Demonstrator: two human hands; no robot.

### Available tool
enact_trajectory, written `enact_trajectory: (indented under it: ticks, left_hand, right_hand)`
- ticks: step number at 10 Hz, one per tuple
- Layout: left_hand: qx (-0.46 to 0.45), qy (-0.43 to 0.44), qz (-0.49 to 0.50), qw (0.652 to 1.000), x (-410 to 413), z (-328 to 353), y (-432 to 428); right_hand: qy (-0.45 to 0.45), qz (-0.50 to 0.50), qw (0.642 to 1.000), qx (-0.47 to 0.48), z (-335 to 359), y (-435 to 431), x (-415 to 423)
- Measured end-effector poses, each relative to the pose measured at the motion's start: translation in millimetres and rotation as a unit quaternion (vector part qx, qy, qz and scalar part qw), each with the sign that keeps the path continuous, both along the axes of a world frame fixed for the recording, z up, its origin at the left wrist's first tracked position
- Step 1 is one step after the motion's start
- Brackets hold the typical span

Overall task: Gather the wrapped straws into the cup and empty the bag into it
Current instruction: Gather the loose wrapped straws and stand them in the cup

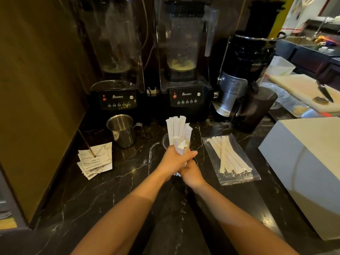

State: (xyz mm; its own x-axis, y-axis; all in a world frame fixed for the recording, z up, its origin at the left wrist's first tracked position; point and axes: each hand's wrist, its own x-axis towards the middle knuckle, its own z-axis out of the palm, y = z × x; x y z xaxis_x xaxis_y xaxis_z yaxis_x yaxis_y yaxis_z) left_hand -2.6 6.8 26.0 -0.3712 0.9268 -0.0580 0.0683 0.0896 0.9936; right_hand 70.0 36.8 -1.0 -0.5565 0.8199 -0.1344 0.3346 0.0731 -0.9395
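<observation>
Head view: a person's two hands grip a bundle of wrapped straws (178, 133) upright above the middle of a black marble counter (110, 190). The left hand (172, 161) is clenched round the bundle's lower part, thumb across the front; the right hand (191, 173) is closed on the bundle's bottom end, just below and touching the left. Behind the bundle the rim of a clear cup (165, 139) shows, mostly hidden by the straws and hands; whether the straws reach into it cannot be told. To the right, apart from the hands, a clear bag (232, 159) lies flat on the counter with more wrapped straws inside. A steel jug (122, 130) stands left of the bundle, and a fan of paper slips (95, 161) lies near the counter's left edge. Two blenders (185, 57) and a juicer (242, 76) line the back edge. A white box (303, 168) sits at the right edge.
</observation>
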Motion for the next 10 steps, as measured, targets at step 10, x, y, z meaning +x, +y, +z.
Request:
enact_trajectory:
  ticks: [10]
  left_hand:
    - [0.005,0.05,-0.084,0.995,-20,-11,13]
  right_hand:
    - [0.044,0.068,0.995,-0.051,-13,20,3]
